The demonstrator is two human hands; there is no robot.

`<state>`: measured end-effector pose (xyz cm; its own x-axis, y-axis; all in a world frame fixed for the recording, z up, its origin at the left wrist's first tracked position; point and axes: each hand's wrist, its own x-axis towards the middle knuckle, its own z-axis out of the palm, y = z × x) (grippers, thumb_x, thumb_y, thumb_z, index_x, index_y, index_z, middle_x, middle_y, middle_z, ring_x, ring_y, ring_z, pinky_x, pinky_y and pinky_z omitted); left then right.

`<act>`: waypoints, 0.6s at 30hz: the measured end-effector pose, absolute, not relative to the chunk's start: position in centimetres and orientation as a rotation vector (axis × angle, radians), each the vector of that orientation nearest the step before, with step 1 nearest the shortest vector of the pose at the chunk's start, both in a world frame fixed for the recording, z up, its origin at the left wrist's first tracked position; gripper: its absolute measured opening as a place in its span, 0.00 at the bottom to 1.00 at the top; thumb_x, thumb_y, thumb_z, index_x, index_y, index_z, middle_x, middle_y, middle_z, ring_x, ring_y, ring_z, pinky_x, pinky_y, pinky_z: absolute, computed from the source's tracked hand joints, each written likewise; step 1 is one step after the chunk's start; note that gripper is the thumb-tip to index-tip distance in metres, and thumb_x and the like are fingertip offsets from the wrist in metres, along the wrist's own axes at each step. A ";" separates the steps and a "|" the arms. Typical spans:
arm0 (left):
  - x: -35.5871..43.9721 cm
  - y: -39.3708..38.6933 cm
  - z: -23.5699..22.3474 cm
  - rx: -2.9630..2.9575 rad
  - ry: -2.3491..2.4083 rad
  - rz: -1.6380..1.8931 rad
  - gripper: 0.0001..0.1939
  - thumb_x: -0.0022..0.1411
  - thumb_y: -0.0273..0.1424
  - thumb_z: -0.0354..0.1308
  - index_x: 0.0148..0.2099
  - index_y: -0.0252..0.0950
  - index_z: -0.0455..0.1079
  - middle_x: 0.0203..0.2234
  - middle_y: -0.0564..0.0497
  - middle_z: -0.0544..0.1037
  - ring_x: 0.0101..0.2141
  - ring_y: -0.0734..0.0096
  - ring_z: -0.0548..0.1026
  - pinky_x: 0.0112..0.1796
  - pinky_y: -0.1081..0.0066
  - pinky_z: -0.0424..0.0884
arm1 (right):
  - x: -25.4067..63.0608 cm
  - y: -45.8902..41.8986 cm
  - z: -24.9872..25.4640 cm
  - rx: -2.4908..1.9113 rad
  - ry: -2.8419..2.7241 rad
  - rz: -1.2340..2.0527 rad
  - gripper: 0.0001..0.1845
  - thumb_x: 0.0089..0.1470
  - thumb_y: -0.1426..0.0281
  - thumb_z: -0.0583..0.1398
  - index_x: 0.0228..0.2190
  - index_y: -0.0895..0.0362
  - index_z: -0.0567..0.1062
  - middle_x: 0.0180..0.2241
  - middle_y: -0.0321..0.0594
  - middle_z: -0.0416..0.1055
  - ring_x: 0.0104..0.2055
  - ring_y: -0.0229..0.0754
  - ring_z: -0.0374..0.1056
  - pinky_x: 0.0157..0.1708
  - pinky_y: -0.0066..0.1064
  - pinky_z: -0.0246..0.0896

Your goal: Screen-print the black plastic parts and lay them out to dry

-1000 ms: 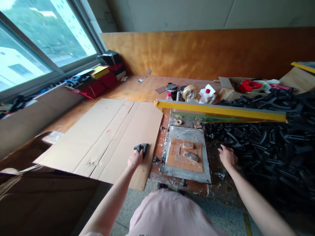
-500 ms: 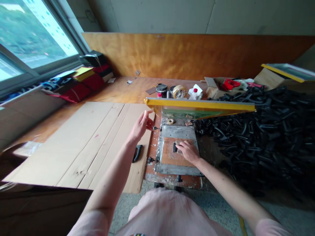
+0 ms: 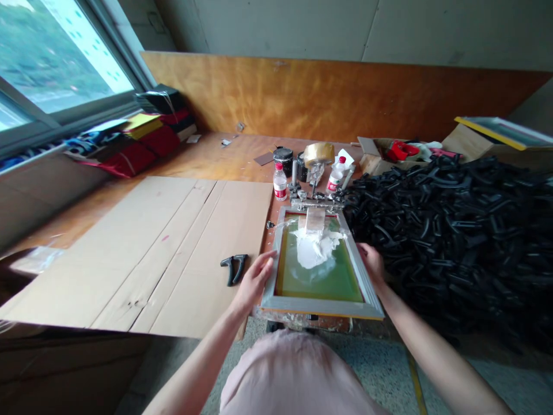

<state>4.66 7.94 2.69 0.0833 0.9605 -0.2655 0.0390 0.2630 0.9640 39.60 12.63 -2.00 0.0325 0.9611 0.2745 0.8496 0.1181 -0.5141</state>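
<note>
A screen printing frame [image 3: 322, 308] lies lowered over the plate, with green mesh [image 3: 319, 283] inside grey sides. White ink [image 3: 317, 249] is spread on the upper mesh, where a squeegee [image 3: 315, 219] rests at the hinge end. My left hand [image 3: 256, 279] grips the frame's left side, thumb on top. On the right side, my right hand [image 3: 372, 264] holds the frame with its fingers curled, partly hidden by it. Two black plastic handles [image 3: 234, 269] lie on the cardboard sheet [image 3: 173, 253] left of my left hand. The plate beneath is hidden by the screen.
A heap of black plastic handles [image 3: 444, 230] fills the right side. Behind the screen stand bottles with red caps [image 3: 280, 183], a black jar [image 3: 283, 161] and a tape roll [image 3: 319, 154]. A cardboard box [image 3: 375, 158] and red bundles [image 3: 159, 147] sit farther back.
The raised screen has come down flat, covering the plate. My right hand has left the small block on the plate, and both hands now hold the screen's sides.
</note>
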 end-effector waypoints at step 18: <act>5.1 8.1 -6.6 1.101 1.452 0.758 0.34 0.62 0.48 0.53 0.65 0.38 0.57 0.32 0.50 0.78 0.34 0.65 0.77 0.33 0.71 0.70 | 31.8 12.8 2.6 -1.183 -2.867 0.379 0.08 0.56 0.76 0.58 0.36 0.55 0.76 0.36 0.39 0.75 0.37 0.41 0.71 0.33 0.28 0.59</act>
<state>5.15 8.08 -6.59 0.0411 0.9246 -0.3788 0.2178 0.3617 0.9065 31.79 12.79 2.56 -0.7131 0.6969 -0.0765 0.6928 0.6838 -0.2289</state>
